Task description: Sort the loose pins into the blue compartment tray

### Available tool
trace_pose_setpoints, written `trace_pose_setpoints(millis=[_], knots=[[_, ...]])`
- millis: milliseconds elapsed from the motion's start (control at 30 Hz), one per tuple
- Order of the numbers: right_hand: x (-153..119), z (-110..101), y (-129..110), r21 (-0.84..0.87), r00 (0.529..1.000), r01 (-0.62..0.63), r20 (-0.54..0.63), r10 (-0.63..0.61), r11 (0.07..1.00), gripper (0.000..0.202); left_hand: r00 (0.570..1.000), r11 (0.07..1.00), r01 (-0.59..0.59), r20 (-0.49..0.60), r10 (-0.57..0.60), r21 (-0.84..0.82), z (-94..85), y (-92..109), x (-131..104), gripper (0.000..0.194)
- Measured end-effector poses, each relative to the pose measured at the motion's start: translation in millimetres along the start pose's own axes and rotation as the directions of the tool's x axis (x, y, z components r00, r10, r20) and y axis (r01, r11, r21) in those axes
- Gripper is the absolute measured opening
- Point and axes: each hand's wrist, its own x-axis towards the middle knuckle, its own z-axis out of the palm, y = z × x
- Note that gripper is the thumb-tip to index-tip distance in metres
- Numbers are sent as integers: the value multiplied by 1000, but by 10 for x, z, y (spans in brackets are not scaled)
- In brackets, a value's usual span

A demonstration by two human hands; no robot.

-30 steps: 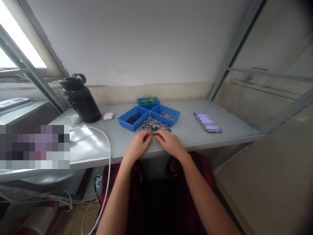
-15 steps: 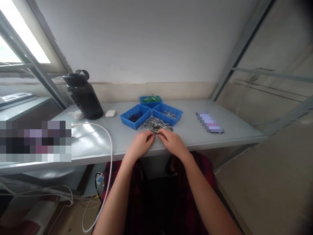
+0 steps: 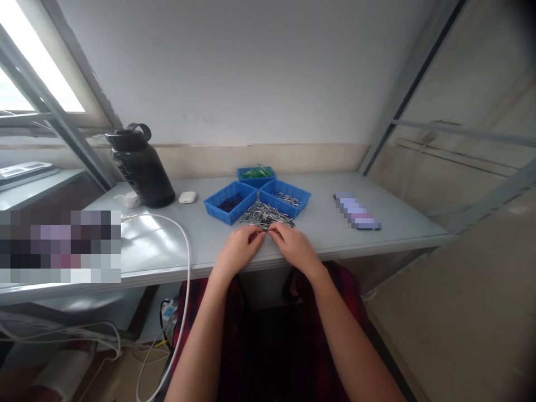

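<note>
My left hand and my right hand meet fingertip to fingertip at the near side of a pile of thin silver metal pieces. Both are closed in a pinch; a small dark, thin piece seems to be between them, but too little of it shows to name. Just beyond the pile stand three blue bins. Dark small parts lie in the left bin, thin silver pieces in the right bin, and green slender pieces in the back bin.
A large dark water bottle stands at the left, beside a white earbud case and crumpled tissue. A white cable hangs over the front edge. On the right lies a phone. Metal frame posts flank the table.
The view has shifted slightly. Both hands stay pinched together at the same place by the pile; otherwise little differs.
</note>
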Motion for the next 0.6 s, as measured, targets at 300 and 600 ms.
trace_pose_setpoints(millis=[300,600], knots=[[-10,12,-10,-4,999,-41,-6,41,999,19,1000,1000,-2,-12,2,18,-21,18,-6,27],[-12,-10,-19,44,998,-55,9,55,998,20,1000,1000,22,22,-22,-15,-24,10,-4,21]])
